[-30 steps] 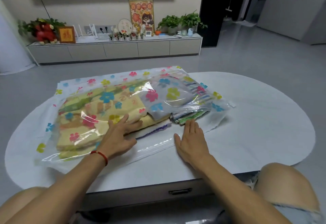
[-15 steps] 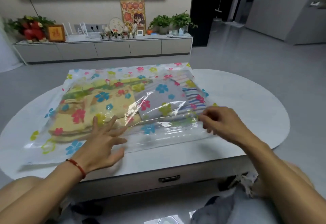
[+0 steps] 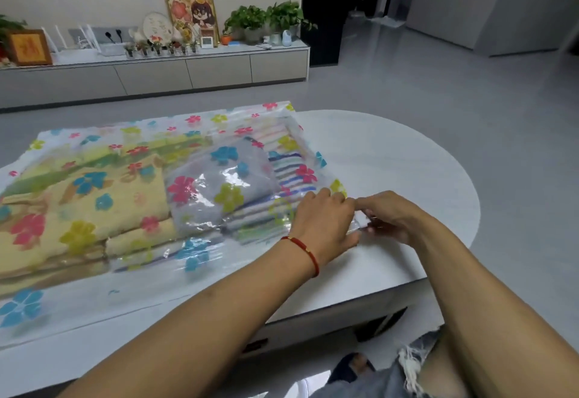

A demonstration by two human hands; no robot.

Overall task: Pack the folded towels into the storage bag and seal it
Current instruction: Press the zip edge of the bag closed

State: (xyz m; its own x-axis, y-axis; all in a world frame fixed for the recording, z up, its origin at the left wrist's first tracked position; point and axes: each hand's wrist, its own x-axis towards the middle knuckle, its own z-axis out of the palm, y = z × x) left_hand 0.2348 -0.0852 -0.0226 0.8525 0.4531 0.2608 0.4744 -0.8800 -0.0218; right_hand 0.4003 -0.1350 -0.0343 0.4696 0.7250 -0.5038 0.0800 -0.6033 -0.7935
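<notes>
Both hands meet at the near right corner of the storage bag [image 3: 200,250]: left hand [image 3: 326,222] with its red wrist cord [image 3: 305,249] lies on the plastic edge with fingers curled onto it, right hand [image 3: 387,217] pinches the same edge just beside it, fingertips nearly touching. From my feed I see the bag lying flat on the white table [image 3: 391,153], clear with printed flowers, and the towels already inside: yellow towel [image 3: 87,209] on the left, grey towel [image 3: 219,184] in the middle, striped towel [image 3: 291,172] under it on the right. I can't tell whether the bag's edge is sealed
</notes>
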